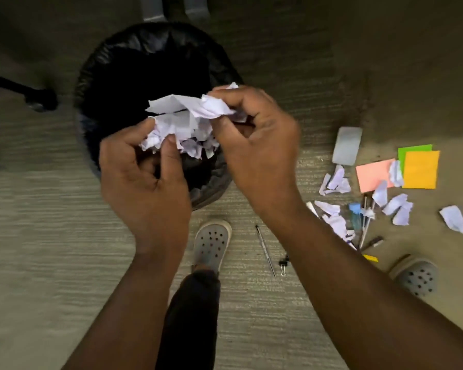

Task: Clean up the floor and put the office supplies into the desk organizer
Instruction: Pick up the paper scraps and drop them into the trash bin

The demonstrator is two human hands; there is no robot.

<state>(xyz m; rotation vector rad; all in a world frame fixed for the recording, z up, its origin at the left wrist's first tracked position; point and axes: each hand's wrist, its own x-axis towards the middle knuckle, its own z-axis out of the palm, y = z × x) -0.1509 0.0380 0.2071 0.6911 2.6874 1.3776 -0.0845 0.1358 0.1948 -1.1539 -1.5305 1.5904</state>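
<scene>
Both my hands hold a bunch of torn white paper scraps right above a round bin lined with a black bag. My left hand pinches the lower part of the bunch. My right hand grips its upper right part. On the floor at the right lie more paper scraps, pink, orange and green sticky notes, a grey eraser-like block, pens, a thin black pen and a binder clip.
My feet in grey perforated clogs stand on the grey carpet, the other clog at the right by the clutter. A black chair-base leg with a caster reaches in from the left. Grey furniture legs stand behind the bin.
</scene>
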